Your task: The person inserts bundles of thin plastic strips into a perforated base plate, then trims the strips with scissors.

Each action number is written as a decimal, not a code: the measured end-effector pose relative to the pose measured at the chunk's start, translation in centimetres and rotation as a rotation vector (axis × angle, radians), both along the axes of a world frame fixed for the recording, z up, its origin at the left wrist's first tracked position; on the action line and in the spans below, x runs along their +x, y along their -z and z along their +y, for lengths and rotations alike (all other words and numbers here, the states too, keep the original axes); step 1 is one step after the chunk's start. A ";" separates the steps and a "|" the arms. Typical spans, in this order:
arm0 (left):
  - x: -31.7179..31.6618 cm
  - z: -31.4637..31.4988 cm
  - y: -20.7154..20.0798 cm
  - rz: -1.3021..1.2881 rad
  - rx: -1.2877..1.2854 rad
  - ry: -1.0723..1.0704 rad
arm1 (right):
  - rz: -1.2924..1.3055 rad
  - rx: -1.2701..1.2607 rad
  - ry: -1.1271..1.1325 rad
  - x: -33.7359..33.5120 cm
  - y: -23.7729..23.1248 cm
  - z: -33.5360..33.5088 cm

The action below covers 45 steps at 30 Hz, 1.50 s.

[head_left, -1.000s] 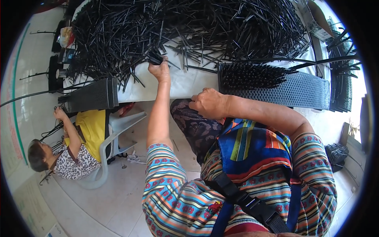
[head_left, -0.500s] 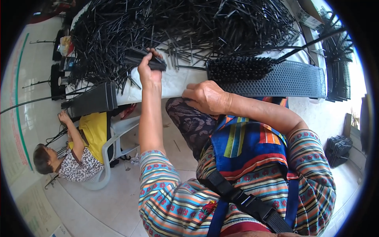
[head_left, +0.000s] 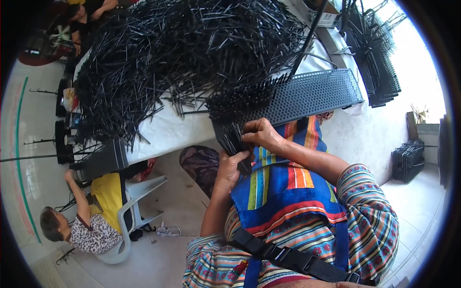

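My left hand [head_left: 232, 167] is closed round a bundle of thin black plastic strips [head_left: 231, 138], held upright in front of my apron. At the top of that bundle my right hand [head_left: 264, 134] has its fingers bent together against the strips; whether it pinches one is too small to tell. Just beyond both hands, a long perforated dark grey panel [head_left: 319, 96] lies along the table's near edge. Many black strips [head_left: 240, 102] stand up from its left part.
A large heap of black strips [head_left: 187, 48] covers much of the white-topped table [head_left: 165, 129]. At left, a co-worker [head_left: 96, 225] sits on a pale plastic chair [head_left: 127, 235] beside another dark panel [head_left: 103, 158]. More perforated panels [head_left: 372, 62] stand at the far right.
My left hand has come back from the heap toward my body with the strips. My right hand has moved to meet it at the bundle. The view has shifted.
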<state>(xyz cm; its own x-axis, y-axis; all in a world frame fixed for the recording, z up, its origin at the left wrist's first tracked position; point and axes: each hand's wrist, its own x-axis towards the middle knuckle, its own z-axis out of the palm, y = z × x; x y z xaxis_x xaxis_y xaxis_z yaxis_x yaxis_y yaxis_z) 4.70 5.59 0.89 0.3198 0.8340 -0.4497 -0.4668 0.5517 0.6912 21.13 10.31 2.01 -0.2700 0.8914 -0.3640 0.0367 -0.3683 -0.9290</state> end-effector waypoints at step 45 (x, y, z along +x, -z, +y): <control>2.9 -0.9 2.3 -0.151 -0.184 -0.128 | -0.125 0.748 0.382 4.4 0.7 2.5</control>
